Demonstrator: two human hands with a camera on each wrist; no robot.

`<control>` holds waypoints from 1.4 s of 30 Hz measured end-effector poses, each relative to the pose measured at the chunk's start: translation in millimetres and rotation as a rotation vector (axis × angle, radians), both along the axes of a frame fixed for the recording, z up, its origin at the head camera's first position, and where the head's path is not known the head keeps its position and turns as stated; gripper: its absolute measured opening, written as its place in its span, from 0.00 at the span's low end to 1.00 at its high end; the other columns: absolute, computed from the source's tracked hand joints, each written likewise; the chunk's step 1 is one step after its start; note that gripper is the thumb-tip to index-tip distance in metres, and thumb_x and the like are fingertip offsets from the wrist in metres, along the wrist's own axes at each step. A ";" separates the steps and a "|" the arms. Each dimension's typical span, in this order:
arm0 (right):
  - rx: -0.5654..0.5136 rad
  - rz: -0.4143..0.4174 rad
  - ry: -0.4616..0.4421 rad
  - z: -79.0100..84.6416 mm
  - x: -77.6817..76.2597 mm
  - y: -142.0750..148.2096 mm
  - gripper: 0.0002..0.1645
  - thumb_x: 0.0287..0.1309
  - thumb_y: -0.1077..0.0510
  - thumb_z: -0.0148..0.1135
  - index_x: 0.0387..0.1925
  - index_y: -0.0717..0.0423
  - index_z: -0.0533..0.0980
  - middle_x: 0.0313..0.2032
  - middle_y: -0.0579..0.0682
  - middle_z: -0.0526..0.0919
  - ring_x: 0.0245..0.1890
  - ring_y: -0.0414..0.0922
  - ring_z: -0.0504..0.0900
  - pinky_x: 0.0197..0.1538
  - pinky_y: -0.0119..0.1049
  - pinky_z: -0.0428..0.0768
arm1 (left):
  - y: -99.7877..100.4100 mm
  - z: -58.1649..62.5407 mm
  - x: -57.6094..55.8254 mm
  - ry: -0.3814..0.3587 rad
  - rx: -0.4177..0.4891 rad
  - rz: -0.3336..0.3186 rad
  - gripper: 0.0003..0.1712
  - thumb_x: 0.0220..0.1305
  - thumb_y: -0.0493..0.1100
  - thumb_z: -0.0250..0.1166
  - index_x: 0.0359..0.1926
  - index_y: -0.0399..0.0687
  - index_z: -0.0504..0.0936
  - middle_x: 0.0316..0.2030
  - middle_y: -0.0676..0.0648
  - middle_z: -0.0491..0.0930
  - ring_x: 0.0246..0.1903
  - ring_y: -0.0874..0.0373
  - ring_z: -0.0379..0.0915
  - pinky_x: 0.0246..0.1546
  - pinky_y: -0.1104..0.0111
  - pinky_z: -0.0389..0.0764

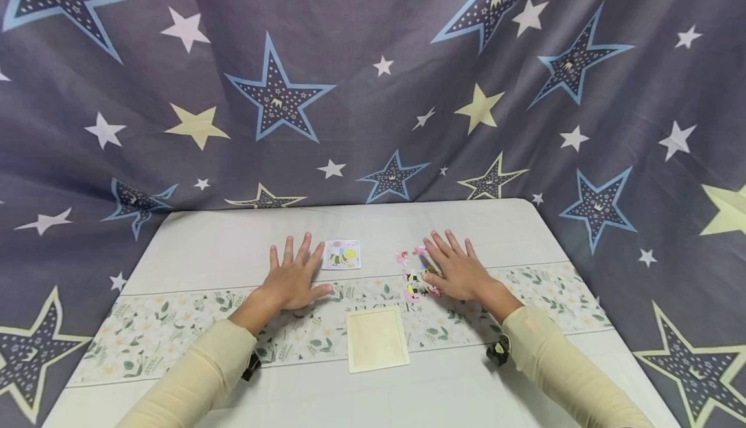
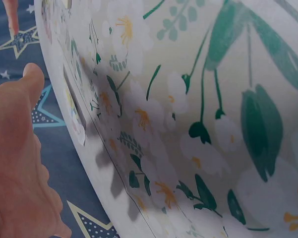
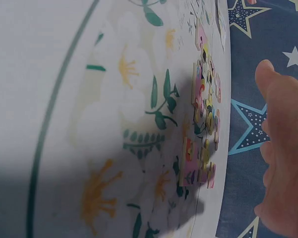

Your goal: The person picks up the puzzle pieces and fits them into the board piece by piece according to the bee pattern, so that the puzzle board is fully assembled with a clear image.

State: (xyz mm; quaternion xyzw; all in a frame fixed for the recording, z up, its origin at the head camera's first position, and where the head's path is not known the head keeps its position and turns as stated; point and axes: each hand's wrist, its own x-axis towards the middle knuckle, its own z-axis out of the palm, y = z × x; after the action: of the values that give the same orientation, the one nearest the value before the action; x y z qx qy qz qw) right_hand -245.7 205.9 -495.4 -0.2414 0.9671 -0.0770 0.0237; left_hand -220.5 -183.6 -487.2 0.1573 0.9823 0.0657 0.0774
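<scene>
Left hand (image 1: 293, 277) flat on tabletop (image 1: 495, 227), fingers spread, holding nothing; picture card (image 1: 342, 254) just beside fingertips. Right hand (image 1: 457, 267) flat, fingers spread, over loose puzzle pieces (image 1: 417, 278). Wooden tray (image 1: 377, 338) between forearms, toward near edge

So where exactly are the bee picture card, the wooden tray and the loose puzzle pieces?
bee picture card (image 1: 342, 254), head view, middle of the card.
wooden tray (image 1: 377, 339), head view, its bare recessed middle.
puzzle pieces (image 1: 415, 280), head view, on the pile beside the right hand's thumb.
</scene>
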 end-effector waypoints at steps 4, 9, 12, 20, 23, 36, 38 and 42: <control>-0.012 -0.002 -0.001 0.6 -0.7 0.3 0.49 0.70 0.33 0.52 0.81 0.50 0.49 0.81 0.55 0.49 0.82 0.61 0.40 0.74 0.73 0.43 | 1.2 -0.3 1.2 -0.008 0.010 0.002 0.56 0.67 0.70 0.58 0.82 0.50 0.43 0.81 0.35 0.32 0.77 0.26 0.23 0.69 0.26 0.29; -0.018 0.000 -0.012 0.9 -2.0 1.6 0.48 0.71 0.34 0.53 0.81 0.49 0.49 0.81 0.56 0.50 0.82 0.60 0.39 0.75 0.73 0.44 | 2.9 0.5 3.1 -0.014 0.010 -0.002 0.57 0.66 0.71 0.59 0.82 0.50 0.43 0.81 0.35 0.32 0.77 0.26 0.23 0.69 0.26 0.29; -0.030 0.002 -0.005 1.9 -2.2 1.6 0.48 0.71 0.35 0.53 0.81 0.50 0.50 0.81 0.58 0.50 0.81 0.62 0.40 0.74 0.74 0.44 | 2.3 -0.5 2.9 -0.006 0.003 -0.007 0.57 0.66 0.71 0.59 0.82 0.50 0.43 0.81 0.34 0.34 0.78 0.26 0.25 0.70 0.27 0.30; -0.046 -0.003 -0.043 1.2 -8.7 1.3 0.49 0.71 0.34 0.53 0.81 0.49 0.48 0.81 0.57 0.49 0.81 0.62 0.38 0.75 0.72 0.43 | 0.2 -4.0 4.1 0.007 0.019 -0.058 0.58 0.65 0.71 0.60 0.82 0.49 0.44 0.81 0.33 0.35 0.78 0.27 0.29 0.71 0.28 0.33; -0.073 0.011 -0.023 1.4 -14.2 0.9 0.48 0.70 0.38 0.57 0.81 0.51 0.51 0.80 0.57 0.54 0.81 0.63 0.41 0.75 0.70 0.47 | 1.0 -2.8 7.3 0.032 0.087 -0.142 0.57 0.65 0.68 0.63 0.81 0.46 0.47 0.80 0.32 0.38 0.79 0.29 0.32 0.72 0.29 0.38; -0.257 0.195 0.009 -14.8 -49.1 -16.1 0.29 0.65 0.57 0.65 0.66 0.59 0.74 0.55 0.57 0.84 0.69 0.63 0.69 0.74 0.61 0.60 | 16.1 -11.0 49.2 0.012 0.245 -0.354 0.52 0.59 0.66 0.70 0.75 0.42 0.63 0.69 0.40 0.67 0.69 0.43 0.64 0.68 0.44 0.64; -0.269 0.215 0.002 -16.5 -52.1 -20.8 0.27 0.65 0.57 0.66 0.64 0.59 0.76 0.51 0.56 0.84 0.66 0.62 0.72 0.74 0.61 0.61 | 19.5 -14.3 55.6 0.009 0.245 -0.363 0.52 0.58 0.67 0.70 0.74 0.43 0.65 0.67 0.42 0.69 0.67 0.45 0.65 0.66 0.45 0.66; -0.276 0.232 -0.025 -18.7 -56.2 -29.8 0.25 0.64 0.58 0.67 0.62 0.58 0.78 0.50 0.55 0.84 0.64 0.60 0.73 0.72 0.61 0.63 | 25.2 -18.4 66.4 -0.004 0.227 -0.371 0.52 0.57 0.71 0.68 0.72 0.44 0.68 0.65 0.46 0.72 0.65 0.49 0.67 0.67 0.47 0.67</control>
State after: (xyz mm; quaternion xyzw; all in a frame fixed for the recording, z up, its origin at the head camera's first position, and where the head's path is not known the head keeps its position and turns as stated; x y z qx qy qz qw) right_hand -301.9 176.1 -514.0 -0.3516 0.9125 -0.2089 0.0109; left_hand -154.1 -158.4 -505.7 0.3429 0.9227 0.1608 0.0719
